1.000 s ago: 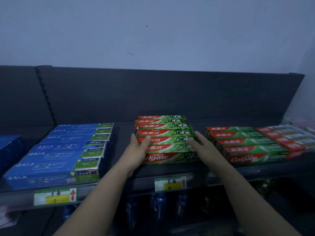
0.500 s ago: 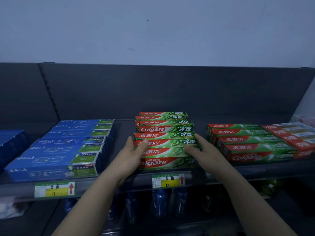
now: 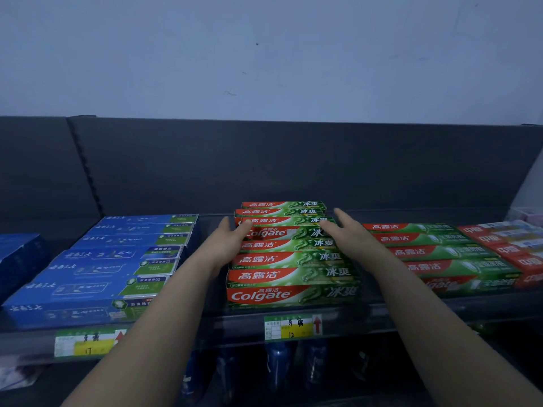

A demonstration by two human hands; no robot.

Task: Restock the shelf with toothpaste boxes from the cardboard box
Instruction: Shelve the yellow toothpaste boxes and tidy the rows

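A row of green and red Colgate toothpaste boxes [image 3: 291, 259] lies stacked front to back in the middle of the dark shelf [image 3: 382, 312]. My left hand [image 3: 230, 240] rests flat against the row's left side, with its thumb on a box near the back. My right hand [image 3: 345, 230] lies with straight fingers against the right side, level with the same boxes. Neither hand grips a box. The cardboard box is out of view.
Blue toothpaste boxes [image 3: 111, 259] fill the left of the shelf. More green and red boxes [image 3: 440, 254] and red boxes [image 3: 511, 248] lie on the right. Price labels [image 3: 292, 326] hang on the front rail. Dark bottles [image 3: 276, 365] stand on the shelf below.
Both hands have slid further back along the sides of the middle row, from its front boxes to boxes near the back. The camera has moved closer to the shelf.
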